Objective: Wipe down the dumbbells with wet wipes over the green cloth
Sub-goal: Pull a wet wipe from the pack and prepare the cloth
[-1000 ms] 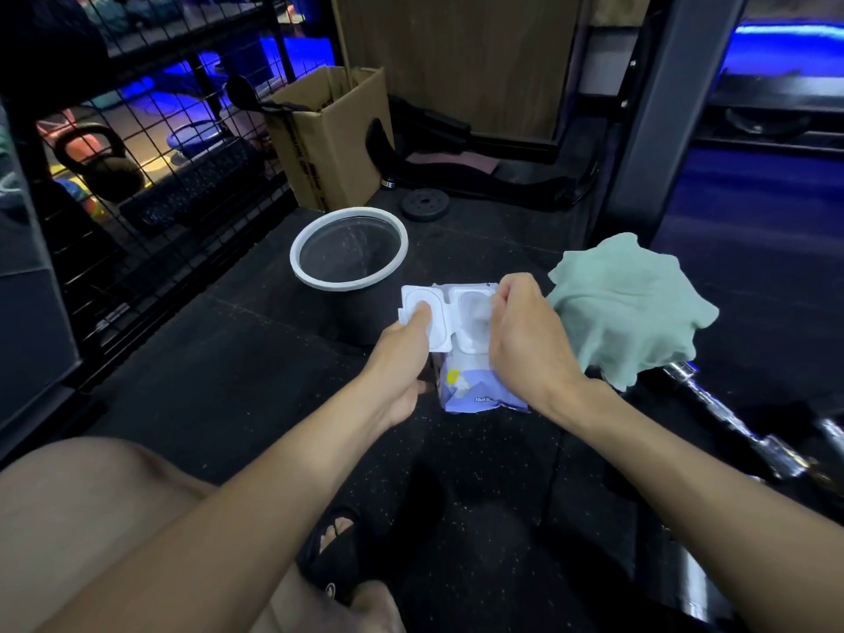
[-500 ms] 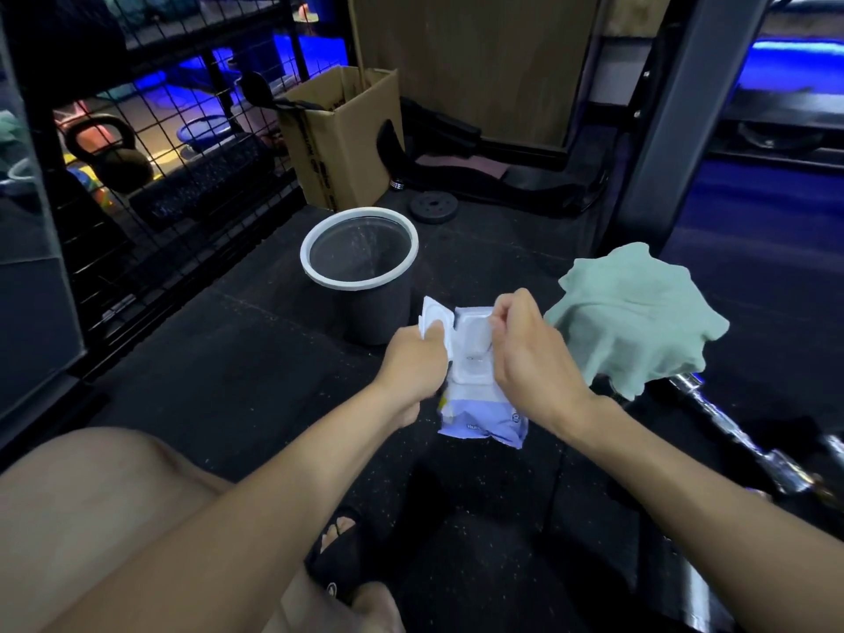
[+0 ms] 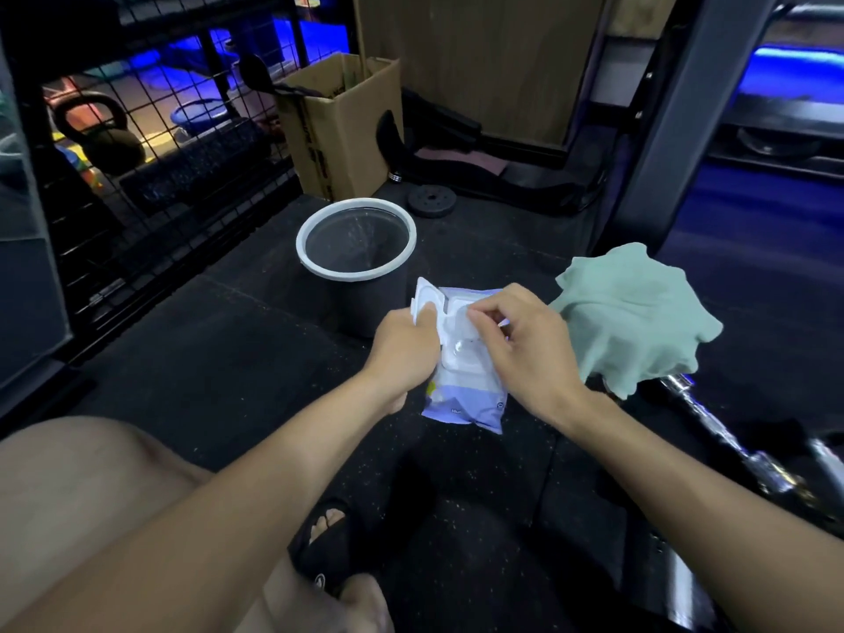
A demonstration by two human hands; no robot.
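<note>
Just in front of the bin (image 3: 356,242), my left hand (image 3: 402,349) holds the wipes pack (image 3: 466,395) by its open lid while my right fingers (image 3: 484,315) pinch at the opening; a hard tug could drag out several wipes.

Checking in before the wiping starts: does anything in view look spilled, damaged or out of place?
Nothing stands out. The left hand holds the wet wipes pack with its lid flipped open, the right hand pinches at the opening, and the green cloth lies crumpled over a dumbbell.
</note>
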